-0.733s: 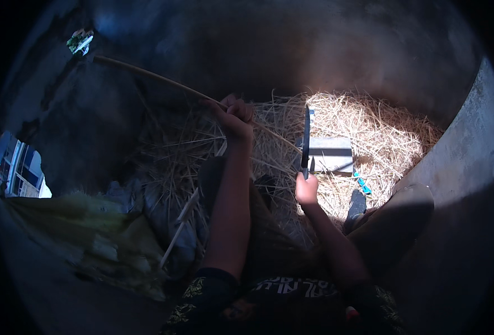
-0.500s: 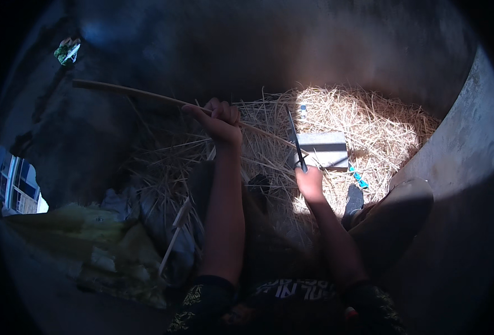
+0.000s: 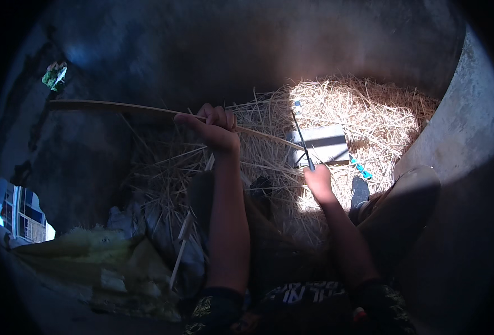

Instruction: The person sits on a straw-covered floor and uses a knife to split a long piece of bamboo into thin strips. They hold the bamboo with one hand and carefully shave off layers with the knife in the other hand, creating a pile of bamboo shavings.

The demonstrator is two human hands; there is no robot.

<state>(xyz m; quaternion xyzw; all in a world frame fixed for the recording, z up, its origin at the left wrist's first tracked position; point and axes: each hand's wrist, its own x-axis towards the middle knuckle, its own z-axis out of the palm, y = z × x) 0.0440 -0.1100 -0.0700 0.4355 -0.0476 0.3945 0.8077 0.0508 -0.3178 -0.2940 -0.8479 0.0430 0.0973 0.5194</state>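
Note:
My left hand [image 3: 218, 129] is closed round a long, thin wooden strip [image 3: 118, 106], which reaches out to the far left and slopes down right toward the block. In my right hand [image 3: 318, 180] is a knife [image 3: 301, 133], its dark narrow blade pointing up and away from me. The strip's right end meets the blade near its lower part; whether the edge bites into it I cannot tell. Beneath the blade lies a pale rectangular block [image 3: 328, 139], crossed by a dark shadow band.
Sunlit shavings [image 3: 381, 117] heap around the block, against a curved wall [image 3: 247, 44]. A turquoise item [image 3: 361, 167] lies by my dark shoe [image 3: 360, 192]; a small blue-capped thing [image 3: 297, 106] stands behind the block. At left sits yellowish-green sheeting [image 3: 90, 257] near loose strips [image 3: 184, 226].
The strip's left end has dropped slightly and shifted left. My right hand and the knife have moved a little to the right, and the view has shifted slightly.

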